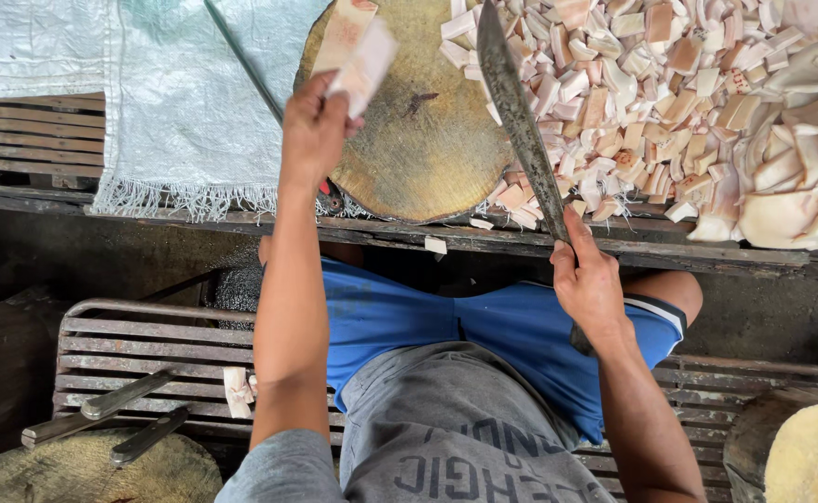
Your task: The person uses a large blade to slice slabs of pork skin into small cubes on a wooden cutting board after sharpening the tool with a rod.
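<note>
My left hand (314, 126) is raised over the near edge of a round wooden chopping block (423, 140) and pinches a pale strip of meat (362, 63). A second pinkish strip (342, 33) lies on the block just beyond it. My right hand (588, 279) grips the handle of a long cleaver (519, 116), whose dark blade points away from me across the block's right edge. A big heap of cut pale pieces (651, 102) covers the table to the right of the block.
White woven sacking (176, 102) covers the slatted table on the left. Large uncut slabs (800, 168) lie at far right. Below, a metal slatted bench (139, 354) holds spare knives (125, 396), with another block (83, 470) at bottom left and a stump (810, 456) at bottom right.
</note>
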